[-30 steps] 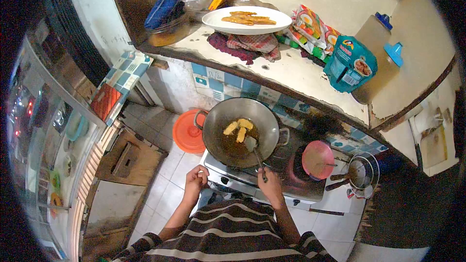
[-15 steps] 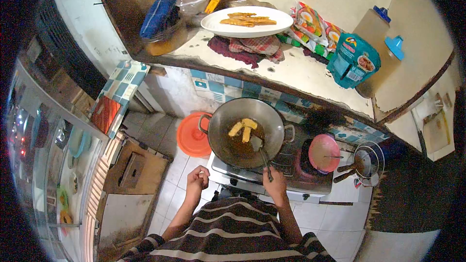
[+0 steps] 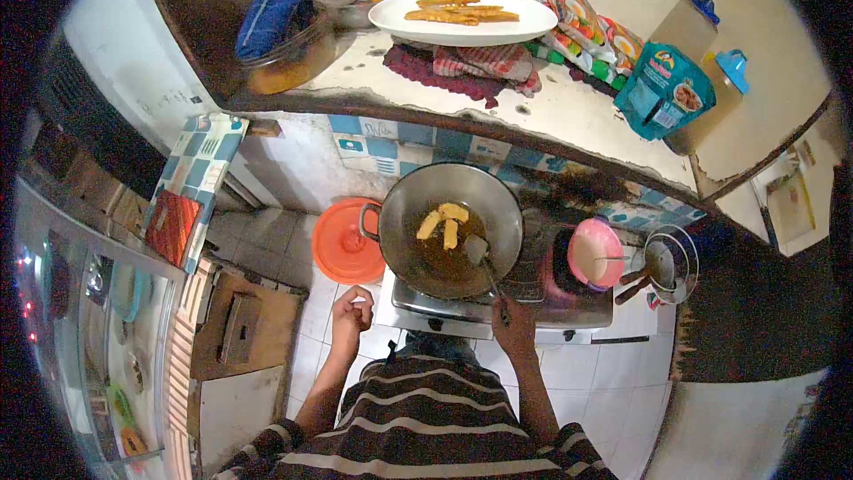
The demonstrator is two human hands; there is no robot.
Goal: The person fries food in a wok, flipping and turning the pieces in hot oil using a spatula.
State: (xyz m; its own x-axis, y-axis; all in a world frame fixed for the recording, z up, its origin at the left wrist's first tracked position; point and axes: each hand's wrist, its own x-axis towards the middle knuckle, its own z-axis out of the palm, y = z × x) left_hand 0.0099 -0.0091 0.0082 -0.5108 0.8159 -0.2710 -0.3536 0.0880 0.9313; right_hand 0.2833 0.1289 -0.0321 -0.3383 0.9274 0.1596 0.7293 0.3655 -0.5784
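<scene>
Frying in wok (image 3: 451,231) — right hand (image 3: 514,327) grasping spatula (image 3: 487,268), left hand (image 3: 352,311) loosely curled, empty; next, turning fritters (image 3: 442,224) carefully.

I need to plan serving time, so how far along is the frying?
Done: several fried pieces lie on the white plate on the shelf. In hand: three pieces sit in oil in the wok, and the right hand holds the spatula with its blade in the wok. The left hand holds nothing, off the stove. Left: lifting those three pieces out.
</scene>
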